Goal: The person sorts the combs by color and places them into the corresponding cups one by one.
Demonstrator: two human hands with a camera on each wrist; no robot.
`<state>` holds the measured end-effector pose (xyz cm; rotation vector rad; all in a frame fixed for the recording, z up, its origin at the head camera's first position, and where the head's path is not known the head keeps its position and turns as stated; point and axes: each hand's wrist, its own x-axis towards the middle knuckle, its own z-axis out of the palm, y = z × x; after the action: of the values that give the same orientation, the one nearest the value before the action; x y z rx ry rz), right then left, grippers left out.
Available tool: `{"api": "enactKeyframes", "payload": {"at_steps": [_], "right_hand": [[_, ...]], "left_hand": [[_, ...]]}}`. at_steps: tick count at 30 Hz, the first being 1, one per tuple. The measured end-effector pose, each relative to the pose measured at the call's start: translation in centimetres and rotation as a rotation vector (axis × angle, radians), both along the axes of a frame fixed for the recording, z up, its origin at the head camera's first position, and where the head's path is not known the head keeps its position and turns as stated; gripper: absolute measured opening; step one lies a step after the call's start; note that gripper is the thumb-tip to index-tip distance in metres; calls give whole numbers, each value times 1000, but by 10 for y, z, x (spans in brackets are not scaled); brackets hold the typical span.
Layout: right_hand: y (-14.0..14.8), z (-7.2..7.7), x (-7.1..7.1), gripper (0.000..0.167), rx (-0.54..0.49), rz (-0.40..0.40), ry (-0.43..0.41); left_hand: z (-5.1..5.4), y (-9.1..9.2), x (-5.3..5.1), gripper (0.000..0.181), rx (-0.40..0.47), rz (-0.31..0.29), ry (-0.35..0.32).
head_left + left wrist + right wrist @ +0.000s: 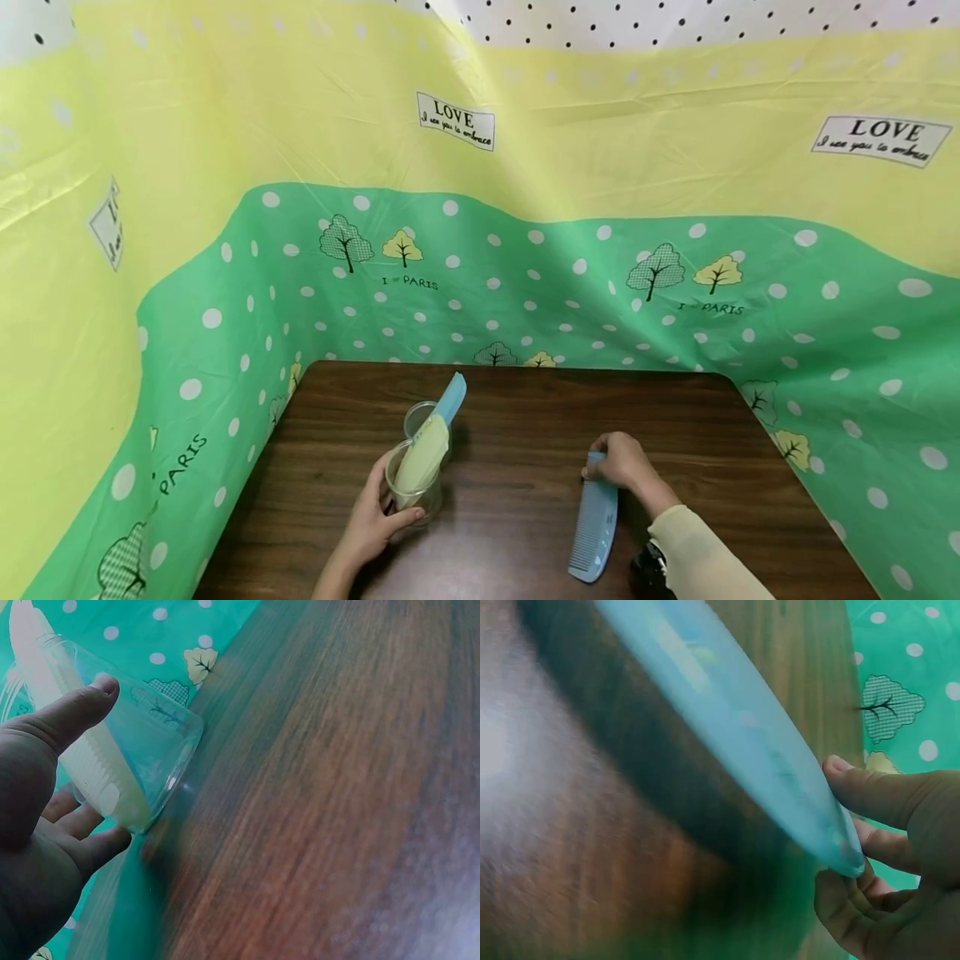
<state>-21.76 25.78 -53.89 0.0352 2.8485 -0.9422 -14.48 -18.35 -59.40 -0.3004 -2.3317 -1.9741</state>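
Note:
My left hand (372, 512) grips a clear plastic cup (429, 502), thumb on one side and fingers on the other. A pale yellow comb (422, 458) leans in that cup, its teeth visible through the wall in the left wrist view. Beyond its upper end a blue piece (452, 398) sticks out; where its lower end sits is hidden. To the right, my right hand (624, 460) pinches one end of a blue comb (595, 529) between thumb and fingers. In the right wrist view, this comb (735, 727) slants above the wooden surface and casts a shadow.
Right behind the held cup shows the round rim of another clear container (417, 414). A dark object (649, 571), partly covered, is by the right sleeve. The brown wooden table (517, 433) is bordered by a green and yellow patterned curtain (525, 275) at the back and sides.

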Motion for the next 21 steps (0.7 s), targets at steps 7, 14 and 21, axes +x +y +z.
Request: {"api": "enactKeyframes", "payload": {"at_steps": [7, 14, 21], "right_hand": [[3, 20, -1, 35, 33, 63, 6], [5, 33, 1, 20, 25, 109, 54], [6, 43, 3, 13, -3, 173, 84]], "left_hand": [[0, 0, 0, 105, -5, 0, -4], [0, 0, 0, 104, -10, 0, 7], [-1, 0, 0, 103, -17, -3, 25]]}}
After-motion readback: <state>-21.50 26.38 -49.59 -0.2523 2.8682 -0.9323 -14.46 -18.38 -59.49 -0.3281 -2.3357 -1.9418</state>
